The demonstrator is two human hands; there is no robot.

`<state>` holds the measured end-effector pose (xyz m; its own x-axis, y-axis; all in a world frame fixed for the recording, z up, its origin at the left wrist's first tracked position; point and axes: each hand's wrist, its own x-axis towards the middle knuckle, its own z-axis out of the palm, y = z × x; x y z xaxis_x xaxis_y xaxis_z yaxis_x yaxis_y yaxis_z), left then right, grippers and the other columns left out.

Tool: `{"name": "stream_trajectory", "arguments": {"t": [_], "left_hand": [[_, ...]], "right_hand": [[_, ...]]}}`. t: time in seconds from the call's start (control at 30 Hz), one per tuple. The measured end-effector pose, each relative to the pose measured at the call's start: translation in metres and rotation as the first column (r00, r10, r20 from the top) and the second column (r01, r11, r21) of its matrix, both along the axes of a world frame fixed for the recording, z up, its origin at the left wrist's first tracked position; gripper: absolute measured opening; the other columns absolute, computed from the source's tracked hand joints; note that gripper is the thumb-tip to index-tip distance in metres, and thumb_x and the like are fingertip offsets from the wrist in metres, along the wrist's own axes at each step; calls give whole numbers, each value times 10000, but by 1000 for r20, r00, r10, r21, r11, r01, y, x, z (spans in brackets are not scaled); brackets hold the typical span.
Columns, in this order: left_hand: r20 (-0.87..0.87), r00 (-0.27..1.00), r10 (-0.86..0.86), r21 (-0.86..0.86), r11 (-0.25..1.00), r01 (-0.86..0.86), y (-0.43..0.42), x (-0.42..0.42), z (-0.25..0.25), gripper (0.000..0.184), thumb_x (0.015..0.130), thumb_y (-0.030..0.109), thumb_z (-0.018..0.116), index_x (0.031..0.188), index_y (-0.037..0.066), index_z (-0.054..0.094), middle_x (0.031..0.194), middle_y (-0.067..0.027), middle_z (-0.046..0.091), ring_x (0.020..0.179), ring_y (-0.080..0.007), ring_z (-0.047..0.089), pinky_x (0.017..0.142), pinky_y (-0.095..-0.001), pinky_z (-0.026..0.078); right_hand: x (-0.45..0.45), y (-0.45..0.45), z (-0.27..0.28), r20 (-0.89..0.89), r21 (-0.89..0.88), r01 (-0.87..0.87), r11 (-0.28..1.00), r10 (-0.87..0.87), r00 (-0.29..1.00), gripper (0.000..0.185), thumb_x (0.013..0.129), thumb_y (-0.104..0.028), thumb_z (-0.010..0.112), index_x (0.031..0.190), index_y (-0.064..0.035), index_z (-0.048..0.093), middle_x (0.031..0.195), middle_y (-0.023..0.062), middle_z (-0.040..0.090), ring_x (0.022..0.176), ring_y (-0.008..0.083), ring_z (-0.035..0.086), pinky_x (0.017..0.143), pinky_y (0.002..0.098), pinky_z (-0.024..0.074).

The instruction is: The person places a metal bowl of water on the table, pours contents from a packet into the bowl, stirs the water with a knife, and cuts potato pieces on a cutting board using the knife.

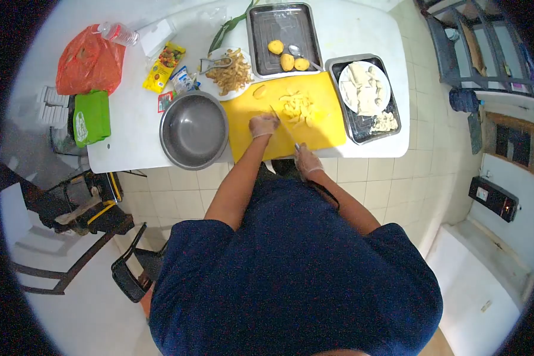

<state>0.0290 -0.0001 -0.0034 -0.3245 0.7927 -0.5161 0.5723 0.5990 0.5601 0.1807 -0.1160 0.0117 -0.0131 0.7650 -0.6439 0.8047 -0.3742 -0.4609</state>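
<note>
Right hand (307,162) clasps knife (285,128); left hand (263,125), fingers (273,121) seemingly curled, lies beside its blade (282,123).

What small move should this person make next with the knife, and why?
Probably keep the left hand tucked clear before cutting: the right hand holds the knife, and its blade lies close beside the left hand over the yellow board.

The knife blade (283,125) is metal, the cutting board (243,139) smooth matt plastic, the bowl (194,130) smooth metal with a soft sheen, the far tray (285,25) glossy metal, the shirt (291,261) matt cloth, and the red bag (89,65) thin, crinkled plastic.
</note>
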Motion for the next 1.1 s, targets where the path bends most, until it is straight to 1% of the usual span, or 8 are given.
{"name": "stream_trajectory", "arguments": {"t": [0.27, 0.37, 0.43, 0.57, 0.67, 0.77, 0.97, 1.1], "left_hand": [[97, 995, -26, 155, 988, 11, -9, -3, -29, 165, 636, 223, 729, 649, 61, 703, 585, -104, 644, 524, -181, 619, 538, -302, 514], [445, 883, 151, 144, 961, -236, -13, -4, -55, 133, 657, 200, 714, 651, 68, 696, 581, -90, 639, 505, -174, 604, 523, -293, 504], [358, 931, 74, 135, 982, -129, -12, -5, -50, 131, 657, 202, 708, 662, 72, 693, 589, -71, 642, 513, -176, 607, 536, -296, 507], [-12, 986, -166, 221, 961, 164, -10, -10, -62, 131, 656, 212, 698, 649, 81, 686, 599, -41, 647, 538, -177, 615, 569, -307, 515], [-23, 998, -50, 164, 985, 54, -7, -4, -41, 129, 644, 212, 699, 630, 85, 681, 614, -42, 653, 553, -184, 620, 592, -322, 520], [264, 960, 96, 87, 989, -123, -12, -8, -63, 119, 637, 210, 706, 605, 100, 676, 607, -36, 650, 536, -170, 612, 570, -313, 514], [348, 930, 120, 96, 982, -163, -14, -7, -51, 137, 628, 224, 723, 601, 99, 675, 574, -8, 629, 502, -139, 595, 531, -290, 502], [137, 987, 82, 91, 991, -95, -11, -4, -66, 153, 627, 205, 735, 606, 71, 664, 565, -23, 622, 496, -128, 584, 510, -287, 491]], "right_hand": [[11, 3, 15, 14, 60, -196, 979, 195, 981, 288, 944, -264, 378, 1088, -20, 428, 981, 279, 577, 849, 427, 594, 689, 521, 469], [27, -7, 14, 13, -12, -154, 988, 154, 988, 308, 932, -276, 390, 1118, -40, 454, 1025, 269, 559, 854, 419, 595, 728, 519, 468], [31, -5, 16, 67, -151, -41, 988, 52, 996, 325, 922, -291, 405, 1132, -48, 462, 1033, 274, 556, 870, 421, 593, 762, 525, 459], [23, 3, 25, 47, -72, -35, 997, 39, 998, 361, 914, -336, 412, 1113, -36, 440, 978, 291, 588, 921, 436, 581, 792, 536, 444], [17, 12, 24, 25, -90, 19, 996, -17, 1000, 378, 920, -366, 396, 1087, -29, 440, 953, 305, 592, 939, 447, 572, 798, 541, 436], [16, 12, 25, -28, -56, -7, 998, 5, 1000, 391, 928, -382, 380, 1066, -22, 445, 943, 313, 588, 933, 458, 568, 801, 548, 431], [14, 14, 31, -25, -62, -21, 998, 20, 999, 388, 930, -375, 384, 1064, -17, 447, 932, 316, 588, 926, 470, 564, 799, 554, 430], [16, 20, 42, -15, -71, -48, 996, 47, 999, 389, 931, -370, 382, 1054, -12, 470, 931, 307, 593, 911, 468, 570, 791, 552, 434]]}}
